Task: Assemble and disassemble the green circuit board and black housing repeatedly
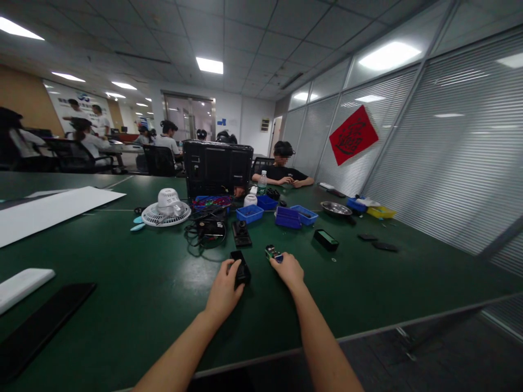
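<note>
My left hand [224, 288] is closed around a black rectangular plastic housing [244, 270] on the green table. My fingers lie over its left side. To the right, my right hand [289, 269] grips a small green circuit board [271, 252] with electronic parts on it, near the tabletop. The thumb and part of the fingers are hidden behind the hand. Just beyond my hands lies a black device [242, 234] with a round knob-like part. Off to the right sits a black box with a green inside [326, 239].
Blue trays [249, 213], a black power adapter with cables [210, 231], a white fan part [166, 209] and a large black panel [218, 169] stand farther back. A metal bowl [335, 208] and yellow tray [381, 212] are at right. Across the table sits a person [284, 171].
</note>
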Action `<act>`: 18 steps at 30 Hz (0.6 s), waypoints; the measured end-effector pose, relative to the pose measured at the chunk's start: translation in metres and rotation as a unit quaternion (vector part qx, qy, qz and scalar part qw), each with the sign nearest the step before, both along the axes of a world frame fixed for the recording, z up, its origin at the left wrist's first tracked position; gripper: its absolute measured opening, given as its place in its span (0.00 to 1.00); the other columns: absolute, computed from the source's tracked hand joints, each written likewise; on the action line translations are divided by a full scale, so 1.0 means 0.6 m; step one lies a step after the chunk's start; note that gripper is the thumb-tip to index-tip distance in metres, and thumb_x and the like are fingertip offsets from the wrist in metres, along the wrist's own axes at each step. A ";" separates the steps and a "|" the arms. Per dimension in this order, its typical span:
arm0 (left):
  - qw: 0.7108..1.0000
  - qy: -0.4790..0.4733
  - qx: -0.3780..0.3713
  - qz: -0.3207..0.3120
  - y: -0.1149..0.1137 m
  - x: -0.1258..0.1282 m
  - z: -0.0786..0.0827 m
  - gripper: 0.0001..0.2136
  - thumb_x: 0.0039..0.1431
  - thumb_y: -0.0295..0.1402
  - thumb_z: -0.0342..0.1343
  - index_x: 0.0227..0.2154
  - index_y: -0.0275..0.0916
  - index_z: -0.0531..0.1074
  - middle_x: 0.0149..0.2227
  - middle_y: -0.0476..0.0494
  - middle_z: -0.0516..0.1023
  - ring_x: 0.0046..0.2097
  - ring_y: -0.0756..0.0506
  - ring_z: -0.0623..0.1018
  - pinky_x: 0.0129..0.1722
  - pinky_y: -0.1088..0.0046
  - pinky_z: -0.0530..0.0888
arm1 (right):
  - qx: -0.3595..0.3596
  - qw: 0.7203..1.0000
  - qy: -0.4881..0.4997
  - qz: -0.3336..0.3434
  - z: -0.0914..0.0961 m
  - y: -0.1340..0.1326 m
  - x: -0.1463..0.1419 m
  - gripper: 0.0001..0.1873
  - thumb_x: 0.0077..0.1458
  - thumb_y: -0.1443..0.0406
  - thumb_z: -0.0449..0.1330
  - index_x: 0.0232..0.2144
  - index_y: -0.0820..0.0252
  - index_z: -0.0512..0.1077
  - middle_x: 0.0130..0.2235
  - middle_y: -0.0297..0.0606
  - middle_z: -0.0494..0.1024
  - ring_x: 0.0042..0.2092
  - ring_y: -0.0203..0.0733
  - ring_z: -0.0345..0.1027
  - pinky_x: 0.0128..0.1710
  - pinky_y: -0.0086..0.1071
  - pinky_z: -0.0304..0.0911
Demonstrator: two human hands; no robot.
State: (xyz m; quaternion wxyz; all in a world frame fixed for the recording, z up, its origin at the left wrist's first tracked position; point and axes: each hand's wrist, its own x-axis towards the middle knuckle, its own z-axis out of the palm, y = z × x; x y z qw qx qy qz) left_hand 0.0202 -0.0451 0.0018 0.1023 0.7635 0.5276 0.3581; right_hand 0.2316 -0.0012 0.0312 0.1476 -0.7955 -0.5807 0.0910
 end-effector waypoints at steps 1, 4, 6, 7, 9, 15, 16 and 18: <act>1.000 -0.003 -0.004 0.007 0.001 0.000 -0.002 0.26 0.49 0.27 0.51 0.53 0.40 0.57 0.54 0.42 0.57 0.50 0.44 0.67 0.50 0.66 0.67 | 0.007 1.000 -0.014 0.005 -0.002 -0.002 -0.005 0.23 0.52 0.51 0.51 0.41 0.63 0.68 0.42 0.47 0.70 0.43 0.48 0.64 0.36 0.34 0.59; 1.000 -0.005 -0.009 0.013 0.001 0.000 -0.005 0.27 0.48 0.27 0.52 0.54 0.40 0.55 0.54 0.41 0.56 0.51 0.44 0.66 0.51 0.67 0.66 | 0.061 0.995 -0.070 0.037 -0.007 -0.010 -0.023 0.19 0.51 0.58 0.54 0.43 0.63 0.67 0.44 0.47 0.69 0.45 0.46 0.62 0.39 0.33 0.58; 1.000 -0.001 -0.010 0.013 0.001 0.001 -0.006 0.28 0.48 0.27 0.52 0.54 0.40 0.55 0.54 0.42 0.57 0.50 0.44 0.67 0.50 0.67 0.66 | 0.091 0.990 -0.088 0.069 -0.010 -0.015 -0.037 0.21 0.50 0.59 0.56 0.45 0.62 0.66 0.46 0.46 0.68 0.47 0.47 0.60 0.42 0.34 0.57; 1.000 0.001 -0.011 0.013 0.001 0.000 -0.006 0.28 0.48 0.27 0.52 0.54 0.40 0.55 0.54 0.42 0.57 0.50 0.44 0.67 0.50 0.67 0.67 | 0.098 0.988 -0.083 0.087 -0.011 -0.017 -0.042 0.22 0.49 0.58 0.57 0.46 0.61 0.66 0.47 0.46 0.68 0.48 0.47 0.60 0.43 0.34 0.56; 1.000 0.003 -0.011 0.016 0.001 0.000 -0.005 0.28 0.48 0.27 0.52 0.54 0.40 0.55 0.54 0.42 0.57 0.50 0.44 0.67 0.50 0.67 0.67 | 0.101 0.987 -0.045 0.117 -0.011 -0.018 -0.048 0.24 0.51 0.56 0.55 0.48 0.59 0.65 0.48 0.44 0.68 0.48 0.46 0.60 0.45 0.33 0.55; 1.000 -0.011 -0.002 0.010 0.002 0.000 -0.006 0.28 0.48 0.27 0.52 0.54 0.41 0.56 0.53 0.43 0.58 0.51 0.44 0.67 0.51 0.66 0.66 | 0.078 0.995 -0.002 0.059 -0.008 -0.010 -0.034 0.25 0.59 0.55 0.41 0.47 0.64 0.68 0.48 0.46 0.70 0.49 0.46 0.61 0.45 0.33 0.54; 1.000 -0.014 -0.001 0.009 0.003 0.000 -0.007 0.28 0.48 0.27 0.52 0.54 0.41 0.56 0.53 0.43 0.58 0.51 0.44 0.67 0.51 0.66 0.66 | 0.058 0.996 -0.016 0.066 -0.007 -0.011 -0.033 0.25 0.59 0.55 0.41 0.44 0.64 0.70 0.46 0.47 0.71 0.47 0.47 0.62 0.44 0.34 0.54; 1.000 -0.022 0.001 0.006 0.004 0.000 -0.009 0.28 0.48 0.27 0.52 0.54 0.41 0.56 0.53 0.42 0.58 0.50 0.44 0.67 0.51 0.65 0.66 | 0.033 0.994 -0.037 0.093 -0.007 -0.013 -0.036 0.25 0.60 0.56 0.40 0.39 0.63 0.72 0.43 0.47 0.73 0.45 0.47 0.64 0.42 0.34 0.54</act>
